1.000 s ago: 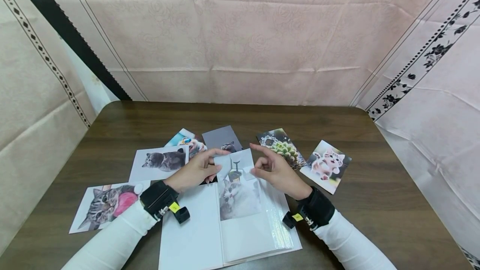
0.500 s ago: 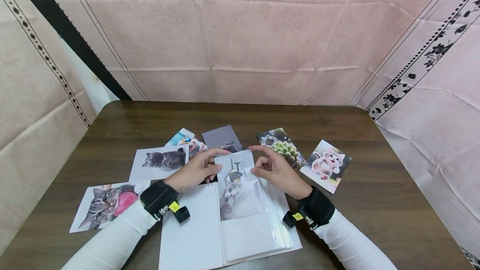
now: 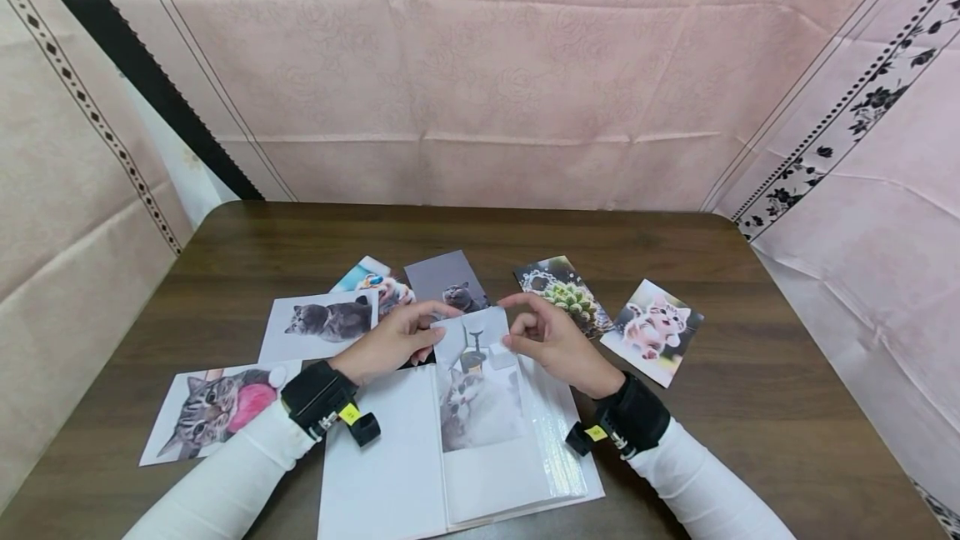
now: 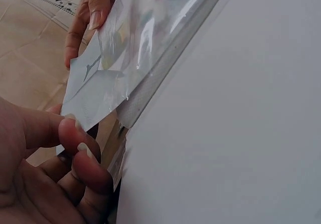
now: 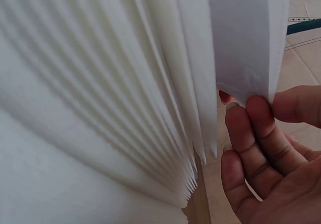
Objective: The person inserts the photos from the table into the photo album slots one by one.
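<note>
An open photo album point(image 3: 381, 461) with white pages lies at the near edge of the table. A pale photo point(image 3: 480, 407) of a kitten and a glass sits mostly inside a clear sleeve on its right page, its upper end sticking out. My left hand point(image 3: 396, 340) pinches the photo's upper left corner, as the left wrist view shows with the thumb and fingertips point(image 4: 75, 132) at the corner. Opposite it, my right hand point(image 3: 555, 348) pinches the upper right edge, thumb and fingers together in the right wrist view. Fanned album pages point(image 5: 115, 83) fill much of that view.
Left of the album lie a tabby cat photo point(image 3: 213, 411) and a grey cat photo point(image 3: 318, 325). Behind are a colourful photo point(image 3: 382, 286) and a grey photo point(image 3: 446, 277). A succulent photo point(image 3: 562, 294) and a pink-and-white kitten photo point(image 3: 652, 332) lie to the right.
The photo has slid slightly down into the sleeve, towards the near side. Both hands stay nearly in place, with only small finger shifts.
</note>
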Available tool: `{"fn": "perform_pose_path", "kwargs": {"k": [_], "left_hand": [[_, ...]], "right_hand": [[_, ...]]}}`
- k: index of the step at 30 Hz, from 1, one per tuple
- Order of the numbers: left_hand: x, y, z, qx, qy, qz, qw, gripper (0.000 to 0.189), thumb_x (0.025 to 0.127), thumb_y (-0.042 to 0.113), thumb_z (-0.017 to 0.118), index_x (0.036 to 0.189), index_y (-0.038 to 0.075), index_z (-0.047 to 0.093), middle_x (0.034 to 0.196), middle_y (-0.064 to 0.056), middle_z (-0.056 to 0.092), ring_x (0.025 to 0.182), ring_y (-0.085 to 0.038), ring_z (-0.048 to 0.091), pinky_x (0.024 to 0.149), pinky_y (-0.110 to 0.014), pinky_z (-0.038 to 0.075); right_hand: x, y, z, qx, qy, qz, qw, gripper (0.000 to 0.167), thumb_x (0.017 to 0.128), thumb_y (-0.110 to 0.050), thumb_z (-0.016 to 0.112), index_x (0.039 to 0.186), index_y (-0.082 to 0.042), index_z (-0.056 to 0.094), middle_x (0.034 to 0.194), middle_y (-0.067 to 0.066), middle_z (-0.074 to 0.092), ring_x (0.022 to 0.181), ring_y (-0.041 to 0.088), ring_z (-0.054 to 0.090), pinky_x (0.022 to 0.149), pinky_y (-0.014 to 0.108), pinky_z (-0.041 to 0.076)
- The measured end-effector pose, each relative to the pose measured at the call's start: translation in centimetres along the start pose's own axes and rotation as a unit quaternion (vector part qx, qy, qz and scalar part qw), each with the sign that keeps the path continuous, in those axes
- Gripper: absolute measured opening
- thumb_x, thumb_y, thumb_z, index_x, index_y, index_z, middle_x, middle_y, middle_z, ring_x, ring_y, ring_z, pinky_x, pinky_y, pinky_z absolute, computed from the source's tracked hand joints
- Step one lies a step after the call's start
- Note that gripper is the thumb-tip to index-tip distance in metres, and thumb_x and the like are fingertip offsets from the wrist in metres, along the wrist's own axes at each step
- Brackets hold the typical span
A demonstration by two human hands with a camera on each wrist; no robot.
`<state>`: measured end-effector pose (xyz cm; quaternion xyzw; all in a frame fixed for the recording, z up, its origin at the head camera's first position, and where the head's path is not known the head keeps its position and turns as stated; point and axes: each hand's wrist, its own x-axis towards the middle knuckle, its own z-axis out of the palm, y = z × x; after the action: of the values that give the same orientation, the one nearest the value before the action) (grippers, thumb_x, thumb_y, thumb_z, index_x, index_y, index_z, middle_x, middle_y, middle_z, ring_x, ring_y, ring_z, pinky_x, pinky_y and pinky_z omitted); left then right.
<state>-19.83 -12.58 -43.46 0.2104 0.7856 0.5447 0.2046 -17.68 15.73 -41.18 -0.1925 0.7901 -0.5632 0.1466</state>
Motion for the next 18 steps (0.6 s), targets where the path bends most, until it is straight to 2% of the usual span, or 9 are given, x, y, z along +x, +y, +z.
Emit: {"fn": "perform_pose_path", "kwargs": {"k": [7,18], "left_hand": [[0.17,-0.24,0.0,0.017,-0.004,0.013,0.9998,0.031,0.106,0.012,0.052,0.135,0.013,0.063,0.068,-0.003,0.046,0.061,-0.017,0.048,0.059,-0.024,0.041],[-0.13,0.18,0.0,0.035,-0.006,0.007,0.9993,0.028,0.105,0.012,0.054,0.13,0.013,0.068,0.077,-0.003,0.05,0.065,-0.016,0.051,0.061,-0.023,0.041]], "right_hand": [[-0.07,0.06,0.01,-0.005,0.004,0.0,1.0,0.04,0.098,-0.006,0.064,0.136,-0.005,0.052,0.092,0.01,0.067,0.084,0.016,0.063,0.083,0.026,0.049],[-0.17,-0.16,0.13,-0.002,0.004,-0.009,0.9999,0.028,0.099,-0.006,0.064,0.126,-0.003,0.057,0.091,0.011,0.066,0.083,0.015,0.063,0.079,0.025,0.047]]}}
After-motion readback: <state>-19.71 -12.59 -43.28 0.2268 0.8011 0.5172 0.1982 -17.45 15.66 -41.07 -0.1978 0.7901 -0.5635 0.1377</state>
